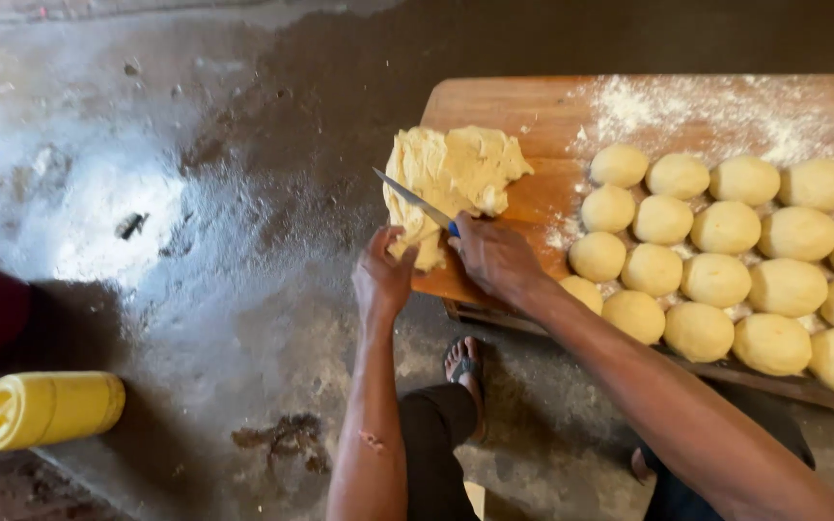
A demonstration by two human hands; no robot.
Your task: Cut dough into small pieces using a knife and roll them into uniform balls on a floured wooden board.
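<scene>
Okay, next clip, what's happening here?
A person is cutting a lump of yellow dough at the end of a floured wooden board. The right hand holds a knife with its blade across the dough, while the left hand grips the piece at the board's edge. Rows of round dough balls already sit on the board. A yellow jerrycan lies on the floor.

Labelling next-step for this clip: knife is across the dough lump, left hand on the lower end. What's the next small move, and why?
Probably press the knife down through the dough lump. The right hand has the blade laid across it, and the left hand grips the lower end at the wooden board's edge, ready to take a piece like the dough balls.
</scene>
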